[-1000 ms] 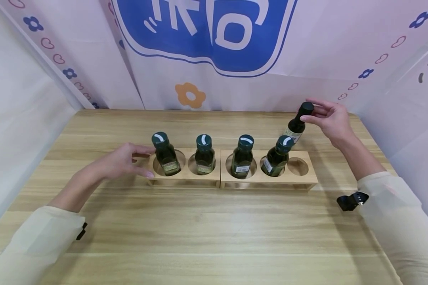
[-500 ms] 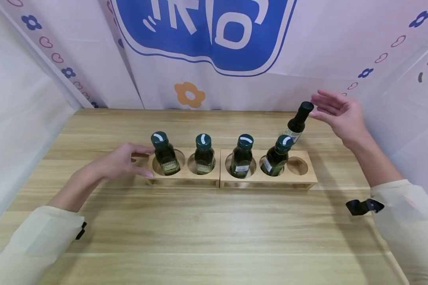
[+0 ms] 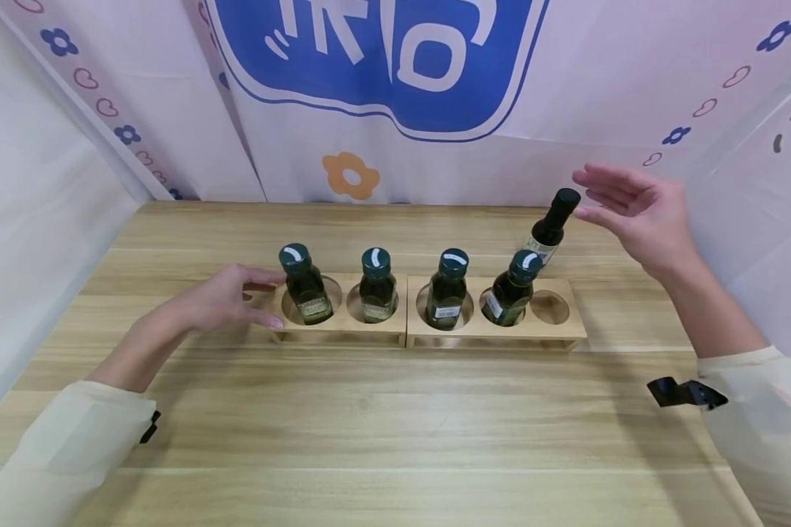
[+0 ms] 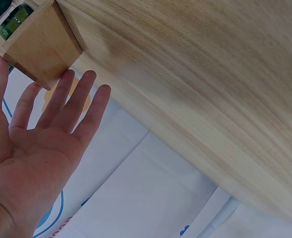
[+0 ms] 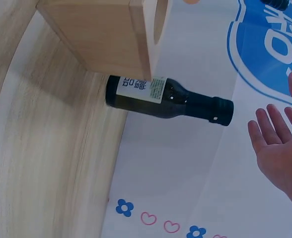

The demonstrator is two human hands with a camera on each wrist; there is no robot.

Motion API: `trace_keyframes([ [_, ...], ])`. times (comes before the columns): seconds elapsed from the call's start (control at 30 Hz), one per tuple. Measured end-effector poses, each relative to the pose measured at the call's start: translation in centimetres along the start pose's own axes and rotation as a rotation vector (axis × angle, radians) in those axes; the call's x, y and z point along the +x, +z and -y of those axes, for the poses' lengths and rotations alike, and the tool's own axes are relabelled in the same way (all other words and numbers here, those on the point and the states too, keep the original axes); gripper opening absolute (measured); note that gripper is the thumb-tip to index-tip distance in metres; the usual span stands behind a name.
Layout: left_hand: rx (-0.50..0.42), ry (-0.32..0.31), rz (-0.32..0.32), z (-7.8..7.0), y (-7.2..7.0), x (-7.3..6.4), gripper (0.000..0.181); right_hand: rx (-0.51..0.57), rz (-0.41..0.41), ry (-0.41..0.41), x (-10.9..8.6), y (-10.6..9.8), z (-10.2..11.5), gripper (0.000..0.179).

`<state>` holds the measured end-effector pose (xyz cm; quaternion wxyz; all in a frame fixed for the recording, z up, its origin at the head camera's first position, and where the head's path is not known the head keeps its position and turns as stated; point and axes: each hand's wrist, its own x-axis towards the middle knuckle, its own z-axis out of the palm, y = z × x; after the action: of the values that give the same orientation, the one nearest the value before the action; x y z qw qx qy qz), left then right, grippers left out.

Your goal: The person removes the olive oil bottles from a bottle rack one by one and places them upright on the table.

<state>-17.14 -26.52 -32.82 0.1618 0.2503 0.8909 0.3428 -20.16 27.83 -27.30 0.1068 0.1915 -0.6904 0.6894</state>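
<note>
My left hand (image 3: 217,300) is at the left end of the left wooden bottle rack (image 3: 343,337), thumb near its front corner. In the left wrist view its fingers are extended, tips right at the end panel (image 4: 46,44). My right hand (image 3: 652,216) hovers with relaxed fingers just right of a slim dark bottle (image 3: 547,233) with a black cap, holding nothing. That bottle stands behind the right rack (image 3: 554,331); in the right wrist view a gap shows between its cap (image 5: 220,111) and the fingers. Green-capped bottles sit in the rack holes, such as the leftmost bottle (image 3: 308,289).
Both racks stand end to end on the wooden table (image 3: 395,424). The rightmost round hole (image 3: 550,307) holds no bottle. A white printed sheet (image 3: 435,168) hangs behind the table's back edge, and white walls rise at both sides.
My right hand has let go of the slim dark bottle's neck and moved right, away from it, fingers spreading. The bottle stays standing behind the rack. My left hand has not visibly moved.
</note>
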Motion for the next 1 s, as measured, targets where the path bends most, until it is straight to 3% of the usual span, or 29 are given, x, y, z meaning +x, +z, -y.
trace_keyframes([
  [0.37,0.000,-0.002,0.004,-0.1,0.0,0.0,0.072,0.011,0.111,-0.051,-0.9,1.0,0.9,0.046],
  [0.77,-0.015,-0.006,0.003,-0.1,0.1,0.1,0.072,0.061,0.198,-0.051,-1.6,1.4,0.8,0.044],
  [1.0,-0.028,-0.014,0.005,-0.1,0.1,0.1,0.072,0.059,0.290,-0.043,-2.0,1.7,0.4,0.048],
])
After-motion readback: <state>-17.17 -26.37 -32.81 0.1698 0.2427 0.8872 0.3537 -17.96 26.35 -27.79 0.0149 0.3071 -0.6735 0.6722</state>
